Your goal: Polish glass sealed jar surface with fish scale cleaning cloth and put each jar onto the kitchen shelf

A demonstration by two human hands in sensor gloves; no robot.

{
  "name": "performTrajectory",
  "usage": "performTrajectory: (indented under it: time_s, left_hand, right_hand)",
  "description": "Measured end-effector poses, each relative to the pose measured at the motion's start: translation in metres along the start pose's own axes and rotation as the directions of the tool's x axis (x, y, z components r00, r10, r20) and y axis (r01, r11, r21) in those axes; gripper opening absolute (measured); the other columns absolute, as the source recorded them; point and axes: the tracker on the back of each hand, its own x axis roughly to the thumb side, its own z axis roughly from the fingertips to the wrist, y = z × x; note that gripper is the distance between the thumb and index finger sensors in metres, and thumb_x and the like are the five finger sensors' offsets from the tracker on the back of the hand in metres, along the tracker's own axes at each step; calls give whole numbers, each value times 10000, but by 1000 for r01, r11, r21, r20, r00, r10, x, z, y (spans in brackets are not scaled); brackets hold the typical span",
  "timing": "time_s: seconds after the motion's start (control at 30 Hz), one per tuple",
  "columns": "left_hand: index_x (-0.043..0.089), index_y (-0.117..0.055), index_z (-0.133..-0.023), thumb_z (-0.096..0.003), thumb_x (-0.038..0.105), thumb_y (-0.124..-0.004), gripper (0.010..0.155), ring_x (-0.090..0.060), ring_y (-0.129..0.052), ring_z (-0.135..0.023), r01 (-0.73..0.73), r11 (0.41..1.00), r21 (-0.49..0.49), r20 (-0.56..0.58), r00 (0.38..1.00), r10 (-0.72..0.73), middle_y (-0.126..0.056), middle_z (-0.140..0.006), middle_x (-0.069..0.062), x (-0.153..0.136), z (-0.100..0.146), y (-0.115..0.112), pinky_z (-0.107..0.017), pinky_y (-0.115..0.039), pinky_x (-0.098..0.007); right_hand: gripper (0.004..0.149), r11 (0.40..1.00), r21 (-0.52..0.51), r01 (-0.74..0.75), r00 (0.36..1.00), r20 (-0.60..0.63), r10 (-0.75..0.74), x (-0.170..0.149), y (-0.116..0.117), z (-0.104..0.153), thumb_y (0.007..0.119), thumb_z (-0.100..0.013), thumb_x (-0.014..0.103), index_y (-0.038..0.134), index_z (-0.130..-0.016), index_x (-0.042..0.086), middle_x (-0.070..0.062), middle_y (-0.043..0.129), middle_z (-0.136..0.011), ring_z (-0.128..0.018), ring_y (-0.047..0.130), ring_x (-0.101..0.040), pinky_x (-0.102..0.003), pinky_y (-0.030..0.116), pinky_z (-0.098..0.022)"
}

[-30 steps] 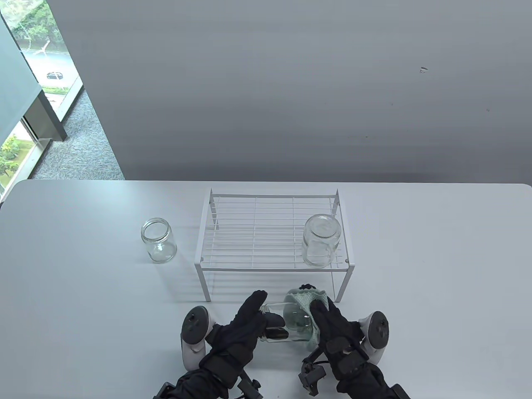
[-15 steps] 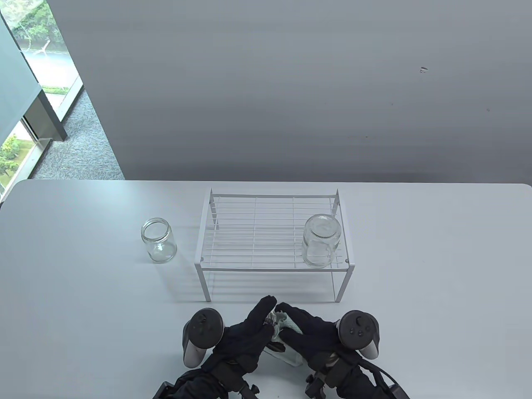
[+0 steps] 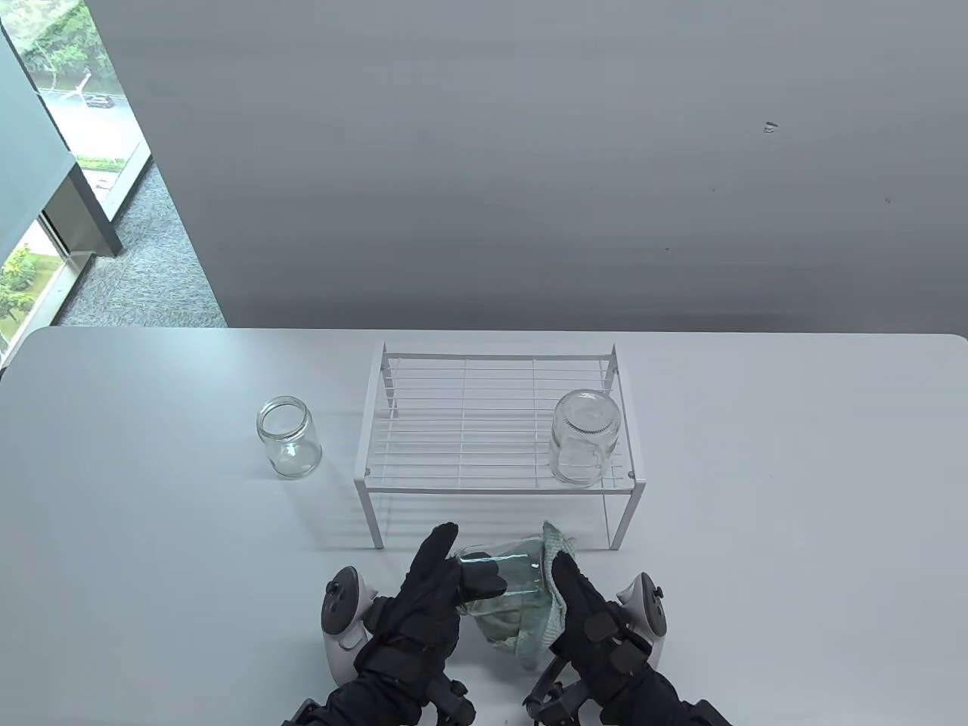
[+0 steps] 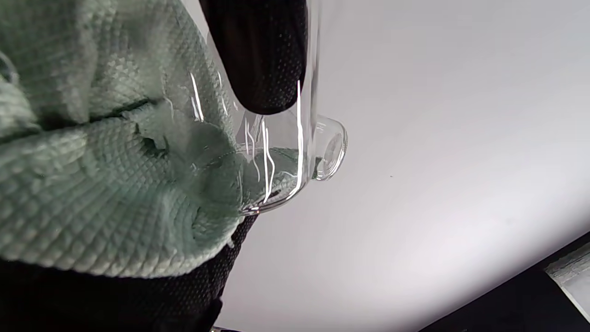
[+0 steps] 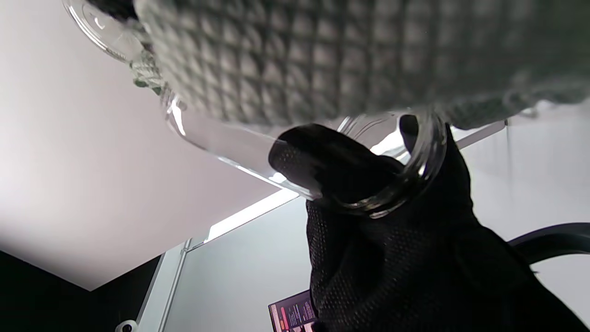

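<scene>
A clear glass jar [image 3: 505, 576] lies on its side in the air just above the table's near edge, mouth to the left. My left hand [image 3: 454, 571] holds its mouth end, thumb on the glass and fingers stretched over the rim. My right hand [image 3: 578, 597] presses the green fish scale cloth [image 3: 529, 624] round the jar's base end. In the left wrist view the cloth [image 4: 92, 184] bunches against the jar [image 4: 286, 152]. The right wrist view has the cloth [image 5: 345, 50] over the jar [image 5: 239, 147], with my left hand [image 5: 392, 240] at the rim.
The white wire shelf [image 3: 423, 484] stands mid-table, right behind my hands. One glass jar [image 3: 584, 437] sits on its right end. Another open jar [image 3: 290, 439] stands on the table left of the shelf.
My right hand, which had slid the cloth left along the jar to its mouth, has drawn back right to the base end. The left hand still holds the jar.
</scene>
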Motion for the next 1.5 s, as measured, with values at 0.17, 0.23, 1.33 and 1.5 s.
performTrajectory:
  time_s: [0.17,0.23,1.33,1.5]
  left_hand:
    - [169,-259,-1080,-572,304,-503,579,-87,-965,-770,-64,998,17,-2,998,64,-764,-932,-19,-3,0,1,-746,-324,-500]
    - [183,-266,-1081,-570,306,-505,577,-83,-961,-783,-87,996,23,4,996,87,-757,-940,-15,-4,1,1,-746,-314,-491]
    - [58,-312,-1060,-554,249,-572,600,-270,-951,-801,166,985,-40,-106,980,-169,-771,-933,-133,-5,-2,-2,-632,-195,-534]
    - [32,-319,-1058,-550,290,-591,631,-312,-990,-687,396,912,-104,-36,915,-401,-853,-854,-167,1,-4,-9,-669,-184,-492]
  right_hand:
    - [911,996,82,-33,998,62,28,-4,7,0,552,-599,554,36,-995,-82,-445,263,-966,-889,481,-626,-629,598,-584]
    - [940,995,93,-33,997,66,27,-7,12,0,569,-593,561,-2,-979,-78,-442,226,-966,-902,445,-623,-638,580,-593]
    - [684,-87,-200,-976,-179,504,845,39,47,2,729,-514,261,394,-1040,-19,-359,207,-989,-840,161,-677,-750,251,-551]
    - [719,-145,-136,-980,-194,493,848,34,52,0,718,-526,361,388,-1051,-4,-369,409,-996,-869,340,-673,-761,260,-551]
